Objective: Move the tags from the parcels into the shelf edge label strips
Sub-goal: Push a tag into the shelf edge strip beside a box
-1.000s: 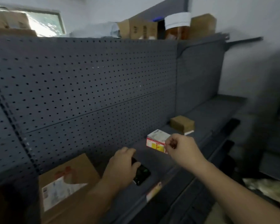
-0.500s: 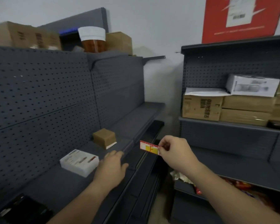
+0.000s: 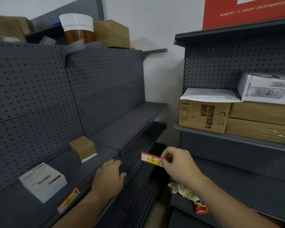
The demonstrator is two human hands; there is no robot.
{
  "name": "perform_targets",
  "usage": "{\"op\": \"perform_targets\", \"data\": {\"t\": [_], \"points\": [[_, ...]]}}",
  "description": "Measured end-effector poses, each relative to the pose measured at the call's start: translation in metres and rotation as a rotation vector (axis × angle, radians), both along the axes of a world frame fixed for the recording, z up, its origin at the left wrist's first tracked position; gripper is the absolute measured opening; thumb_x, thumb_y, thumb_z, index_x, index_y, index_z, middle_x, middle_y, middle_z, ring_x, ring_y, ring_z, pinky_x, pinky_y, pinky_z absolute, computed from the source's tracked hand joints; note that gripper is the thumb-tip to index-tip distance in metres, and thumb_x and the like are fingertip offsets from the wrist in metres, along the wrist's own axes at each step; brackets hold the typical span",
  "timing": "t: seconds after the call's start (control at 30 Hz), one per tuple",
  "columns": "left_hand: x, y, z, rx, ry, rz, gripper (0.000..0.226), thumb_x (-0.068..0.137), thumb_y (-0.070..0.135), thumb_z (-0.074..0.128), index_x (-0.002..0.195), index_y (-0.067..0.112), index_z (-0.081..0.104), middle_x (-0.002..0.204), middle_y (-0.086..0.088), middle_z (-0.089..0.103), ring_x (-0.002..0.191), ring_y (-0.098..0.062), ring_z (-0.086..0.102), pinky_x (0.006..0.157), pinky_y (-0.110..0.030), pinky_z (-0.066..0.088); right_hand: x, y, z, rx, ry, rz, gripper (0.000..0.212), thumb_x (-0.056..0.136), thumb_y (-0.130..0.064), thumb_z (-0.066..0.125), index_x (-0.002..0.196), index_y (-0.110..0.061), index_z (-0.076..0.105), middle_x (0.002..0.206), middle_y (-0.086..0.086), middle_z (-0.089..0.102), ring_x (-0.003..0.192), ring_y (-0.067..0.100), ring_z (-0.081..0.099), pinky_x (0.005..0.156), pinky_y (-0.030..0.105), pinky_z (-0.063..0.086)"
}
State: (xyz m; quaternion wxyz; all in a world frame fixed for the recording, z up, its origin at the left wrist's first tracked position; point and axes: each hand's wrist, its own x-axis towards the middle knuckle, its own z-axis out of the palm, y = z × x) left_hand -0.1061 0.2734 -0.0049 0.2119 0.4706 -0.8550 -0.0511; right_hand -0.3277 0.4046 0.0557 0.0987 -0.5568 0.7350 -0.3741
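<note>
I see the red-and-yellow tag (image 3: pixel 150 159) pinched by the right hand (image 3: pixel 178 165). Its right end is hidden under the thumb and fingers, and its print is too blurred to read. It is in the air just in front of the shelf edge label strip (image 3: pixel 138 142), long axis nearly level, free end pointing left. The left hand (image 3: pixel 109 176) lies flat on the shelf front, fingers relaxed. Another tag (image 3: pixel 68 200) sits in the strip near a white parcel (image 3: pixel 43 181).

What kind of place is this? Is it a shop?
Probably a shop stockroom or parcel pickup point: grey pegboard-backed shelves, cardboard parcels stacked on them, and a red-and-yellow tag pinched in the right hand.
</note>
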Motion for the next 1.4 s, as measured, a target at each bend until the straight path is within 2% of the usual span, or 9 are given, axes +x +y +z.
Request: {"op": "perform_targets", "data": {"t": [0.2, 0.33, 0.5, 0.6, 0.77, 0.93, 1.13, 1.27, 1.4], "points": [[-0.029, -0.069, -0.012, -0.035, 0.017, 0.036, 0.034, 0.089, 0.040, 0.060, 0.118, 0.022, 0.057, 0.111, 0.004, 0.058, 0.103, -0.015, 0.052, 0.085, -0.032, 0.046, -0.030, -0.077, -0.010, 0.002, 0.006, 0.058, 0.014, 0.090, -0.023, 0.066, 0.079, -0.032, 0.066, 0.076, -0.013, 0.066, 0.068, 0.000, 0.061, 0.056, 0.016, 0.050], [-0.042, -0.111, -0.023, -0.056, -0.005, 0.090, 0.028, 0.087, 0.042, 0.062, 0.108, 0.024, 0.058, 0.102, 0.005, 0.057, 0.098, -0.015, 0.053, 0.078, -0.031, 0.043, -0.043, -0.134, -0.014, 0.023, 0.004, 0.111, 0.013, 0.090, -0.024, 0.066, 0.079, -0.031, 0.066, 0.076, -0.012, 0.066, 0.069, 0.001, 0.061, 0.057, 0.018, 0.052], [-0.037, -0.134, -0.040, -0.043, -0.057, 0.285, 0.020, 0.083, 0.041, 0.065, 0.096, 0.028, 0.057, 0.097, 0.006, 0.055, 0.096, -0.018, 0.054, 0.078, -0.035, 0.040, -0.043, -0.198, -0.037, 0.048, 0.025, 0.224, 0.015, 0.090, -0.021, 0.065, 0.080, -0.031, 0.065, 0.077, -0.012, 0.065, 0.069, 0.001, 0.061, 0.058, 0.018, 0.052], [-0.021, -0.137, -0.056, -0.035, -0.105, 0.340, 0.021, 0.076, 0.034, 0.073, 0.092, 0.025, 0.062, 0.093, 0.003, 0.058, 0.091, -0.021, 0.057, 0.072, -0.038, 0.042, -0.030, -0.233, -0.052, 0.092, 0.044, 0.345, 0.017, 0.090, -0.018, 0.065, 0.078, -0.031, 0.065, 0.076, -0.013, 0.065, 0.071, -0.001, 0.060, 0.060, 0.016, 0.051], [0.001, -0.130, -0.063, -0.015, -0.135, 0.469, 0.014, 0.087, 0.030, 0.057, 0.101, 0.027, 0.059, 0.103, 0.003, 0.057, 0.102, -0.021, 0.053, 0.081, -0.036, 0.038, -0.001, -0.286, -0.072, 0.128, 0.074, 0.546, 0.016, 0.090, -0.019, 0.067, 0.078, -0.030, 0.065, 0.079, -0.015, 0.066, 0.072, -0.003, 0.061, 0.061, 0.015, 0.050], [0.004, -0.113, -0.074, 0.053, -0.165, 0.683, 0.022, 0.088, 0.025, 0.054, 0.109, 0.028, 0.060, 0.112, 0.004, 0.057, 0.106, -0.020, 0.052, 0.087, -0.035, 0.040, 0.016, -0.319, -0.086, 0.165, 0.091, 0.744, 0.016, 0.091, -0.020, 0.067, 0.078, -0.029, 0.064, 0.078, -0.012, 0.065, 0.073, 0.001, 0.060, 0.061, 0.021, 0.052], [-0.009, -0.110, -0.091, 0.080, -0.221, 0.862, 0.036, 0.084, 0.018, 0.060, 0.119, 0.028, 0.058, 0.118, 0.003, 0.056, 0.108, -0.022, 0.052, 0.091, -0.035, 0.042, 0.018, -0.347, -0.100, 0.137, 0.089, 0.881, 0.014, 0.092, -0.020, 0.065, 0.081, -0.028, 0.065, 0.077, -0.014, 0.064, 0.071, 0.000, 0.060, 0.060, 0.015, 0.048], [-0.021, -0.114, -0.101, 0.050, -0.235, 0.902, 0.034, 0.075, 0.014, 0.070, 0.106, 0.026, 0.063, 0.105, 0.001, 0.061, 0.097, -0.024, 0.057, 0.083, -0.037, 0.046, 0.011, -0.353, -0.112, 0.129, 0.077, 0.887, 0.011, 0.092, -0.020, 0.066, 0.083, -0.027, 0.066, 0.078, -0.013, 0.064, 0.072, 0.001, 0.060, 0.061, 0.015, 0.048], [-0.024, -0.123, -0.110, -0.034, -0.255, 0.895, 0.047, 0.054, 0.008, 0.083, 0.095, 0.022, 0.065, 0.093, -0.002, 0.062, 0.084, -0.027, 0.058, 0.074, -0.040, 0.049, 0.007, -0.358, -0.120, 0.132, 0.042, 0.880, 0.010, 0.091, -0.019, 0.068, 0.084, -0.026, 0.066, 0.079, -0.013, 0.065, 0.072, 0.002, 0.062, 0.064, 0.018, 0.051]]}}
